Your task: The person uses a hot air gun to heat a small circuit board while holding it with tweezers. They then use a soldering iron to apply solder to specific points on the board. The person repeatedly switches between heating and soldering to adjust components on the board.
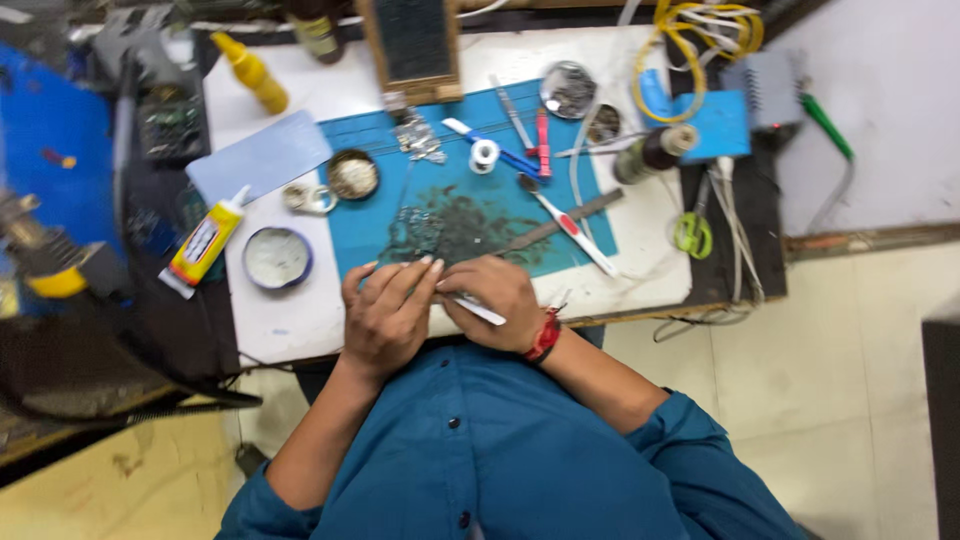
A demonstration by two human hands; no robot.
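Observation:
My left hand [387,315] and my right hand [495,300] meet at the near edge of a blue work mat [500,200] on a white desk. The right hand grips a thin white tool [482,311] whose end sticks out toward me. The left hand's fingers curl against the right hand over something small that I cannot make out. A red thread band [545,338] circles my right wrist. Dark smudges and a small metal part [415,232] lie on the mat just beyond my fingers.
On the mat lie a toothbrush [568,222], a metal ruler [565,222], tweezers, blue and red tools, a solder spool [484,155]. A glue tube [207,240], round tins [277,257], a yellow bottle [250,72] stand left. Green scissors [692,234] and yellow cable [700,30] lie right.

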